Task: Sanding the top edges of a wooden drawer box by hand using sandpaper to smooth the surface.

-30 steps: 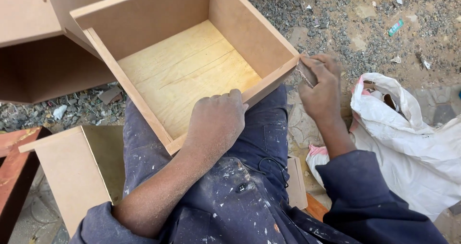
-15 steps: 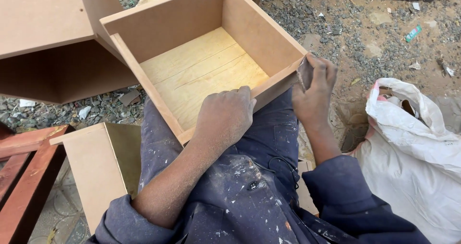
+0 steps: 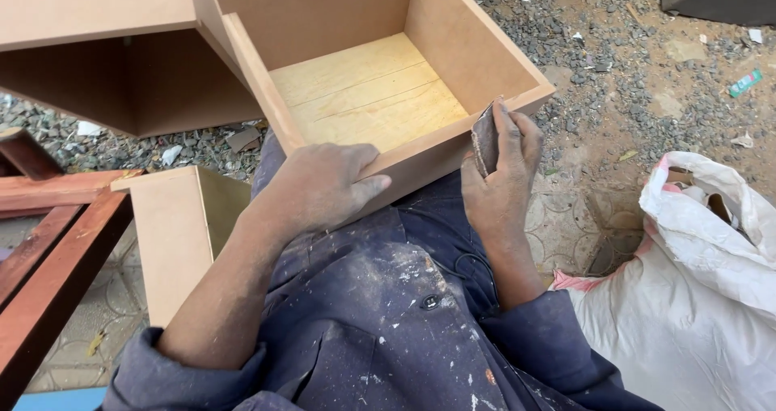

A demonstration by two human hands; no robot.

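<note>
Right fingers (image 3: 517,136): curled closed around a folded piece of sandpaper (image 3: 486,139), pinning it against the near wall of the box.
Right hand (image 3: 499,177): upright beside the box's near right stretch, thumb side to the wood, wrist dropping to a dark blue sleeve.
Left fingers (image 3: 356,186): bent and wrapped over the near rim, closed on the wood; thumb stretches along the outer face.
Left hand (image 3: 319,186): gripping the near left corner of the box, forearm bare, sleeve pushed up.
Wooden box (image 3: 453,39): open-topped, brown board walls, pale plywood floor, inside bare; resting tilted on the person's lap, near wall touching both hands.
Lap: dark blue work clothes (image 3: 388,314) flecked with paint and dust.
Left of lap: another open box of the same board (image 3: 166,233), standing on its side on the ground.
Upper left: larger board cabinet piece (image 3: 105,71), just behind the held box.
Far left: reddish wooden frame (image 3: 48,249).
Right: white plastic sack (image 3: 695,298), crumpled, near the right elbow.
Ground: gravel (image 3: 630,63) and patterned paving, scattered litter.
</note>
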